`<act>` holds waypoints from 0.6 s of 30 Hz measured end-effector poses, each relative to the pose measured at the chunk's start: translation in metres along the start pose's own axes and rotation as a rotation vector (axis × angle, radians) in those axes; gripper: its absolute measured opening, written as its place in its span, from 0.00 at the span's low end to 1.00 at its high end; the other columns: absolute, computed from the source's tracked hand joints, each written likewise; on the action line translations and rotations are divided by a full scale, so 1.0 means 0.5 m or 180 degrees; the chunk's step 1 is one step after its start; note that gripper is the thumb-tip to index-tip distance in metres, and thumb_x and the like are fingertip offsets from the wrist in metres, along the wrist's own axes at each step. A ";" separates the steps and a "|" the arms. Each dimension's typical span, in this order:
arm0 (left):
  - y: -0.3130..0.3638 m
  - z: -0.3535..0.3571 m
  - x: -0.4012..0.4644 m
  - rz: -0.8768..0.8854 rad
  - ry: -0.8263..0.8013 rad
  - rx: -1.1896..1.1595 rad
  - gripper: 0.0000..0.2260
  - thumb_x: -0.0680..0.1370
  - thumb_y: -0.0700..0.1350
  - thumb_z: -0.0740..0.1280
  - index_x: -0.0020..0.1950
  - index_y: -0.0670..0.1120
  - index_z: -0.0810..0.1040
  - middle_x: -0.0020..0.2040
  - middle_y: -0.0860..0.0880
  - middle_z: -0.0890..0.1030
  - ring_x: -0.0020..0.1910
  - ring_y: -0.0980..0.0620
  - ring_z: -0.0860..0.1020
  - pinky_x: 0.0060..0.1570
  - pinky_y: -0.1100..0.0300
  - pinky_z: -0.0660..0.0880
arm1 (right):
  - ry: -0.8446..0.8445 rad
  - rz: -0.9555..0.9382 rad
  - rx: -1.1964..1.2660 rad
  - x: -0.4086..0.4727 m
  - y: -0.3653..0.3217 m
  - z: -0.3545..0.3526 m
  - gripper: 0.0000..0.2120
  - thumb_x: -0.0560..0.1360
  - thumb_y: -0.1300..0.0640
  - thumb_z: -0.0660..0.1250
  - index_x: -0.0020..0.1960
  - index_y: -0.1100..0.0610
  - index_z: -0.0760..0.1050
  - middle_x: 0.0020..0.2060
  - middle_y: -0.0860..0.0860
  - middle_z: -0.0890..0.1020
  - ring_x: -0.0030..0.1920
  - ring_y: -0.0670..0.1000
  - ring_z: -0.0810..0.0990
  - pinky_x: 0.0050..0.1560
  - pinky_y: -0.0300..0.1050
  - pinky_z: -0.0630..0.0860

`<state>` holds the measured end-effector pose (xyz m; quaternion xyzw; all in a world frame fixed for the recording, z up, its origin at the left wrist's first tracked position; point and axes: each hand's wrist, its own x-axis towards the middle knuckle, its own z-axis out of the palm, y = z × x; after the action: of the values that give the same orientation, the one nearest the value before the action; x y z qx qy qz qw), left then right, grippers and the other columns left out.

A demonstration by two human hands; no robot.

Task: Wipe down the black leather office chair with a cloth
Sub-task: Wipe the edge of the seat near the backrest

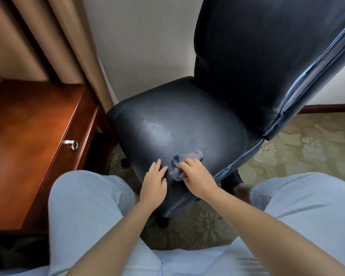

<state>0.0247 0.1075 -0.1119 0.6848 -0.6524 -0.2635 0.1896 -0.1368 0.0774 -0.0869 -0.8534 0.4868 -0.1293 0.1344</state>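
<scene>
Pressing cloth [180, 163] on chair [187, 120], rt hand [197, 179] grip holding it | lt hand [154, 181] flat | desk [28, 136], carpet [307, 144]

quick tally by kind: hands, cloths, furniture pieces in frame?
Hands: 2, left hand flat on the seat, right hand gripping the cloth
Cloths: 1, grey cloth
Furniture: 2, black leather chair and wooden desk
Total: 5

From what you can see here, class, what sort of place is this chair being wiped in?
Probably a hotel room or a furnished office: a polished wooden desk with a keyed drawer, long beige curtains, patterned carpet, and the leather chair between them.
</scene>
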 end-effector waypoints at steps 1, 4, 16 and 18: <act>-0.008 0.000 -0.008 -0.0091 0.0079 -0.0189 0.20 0.81 0.41 0.60 0.74 0.46 0.65 0.78 0.50 0.55 0.77 0.52 0.51 0.73 0.57 0.53 | -0.0040 -0.0106 0.0025 -0.012 0.000 -0.001 0.15 0.70 0.65 0.67 0.57 0.59 0.74 0.52 0.54 0.78 0.48 0.59 0.74 0.45 0.53 0.76; -0.028 -0.001 -0.024 -0.0355 0.0306 -0.0610 0.24 0.79 0.45 0.66 0.74 0.45 0.65 0.78 0.49 0.53 0.76 0.52 0.54 0.71 0.59 0.56 | -0.0086 -0.0573 -0.0163 -0.051 0.001 0.010 0.18 0.69 0.63 0.70 0.58 0.58 0.75 0.52 0.53 0.79 0.48 0.57 0.76 0.46 0.50 0.76; -0.072 -0.041 -0.025 -0.1334 -0.0148 -0.1828 0.23 0.81 0.46 0.61 0.76 0.53 0.60 0.76 0.47 0.60 0.74 0.48 0.60 0.71 0.49 0.62 | -0.0553 -0.2224 -0.0974 -0.075 -0.057 0.096 0.05 0.68 0.50 0.72 0.44 0.47 0.80 0.48 0.46 0.77 0.51 0.51 0.73 0.46 0.44 0.71; -0.075 -0.043 -0.030 -0.1284 -0.0217 -0.1856 0.23 0.81 0.45 0.60 0.76 0.52 0.59 0.77 0.48 0.59 0.75 0.49 0.58 0.72 0.53 0.59 | -0.0575 -0.2347 -0.0977 -0.068 -0.036 0.077 0.04 0.69 0.50 0.70 0.44 0.46 0.80 0.47 0.46 0.76 0.50 0.51 0.74 0.45 0.44 0.72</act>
<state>0.0674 0.1237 -0.1155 0.7078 -0.4074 -0.4934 0.2993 -0.1256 0.1197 -0.1193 -0.9888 0.1481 -0.0192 -0.0076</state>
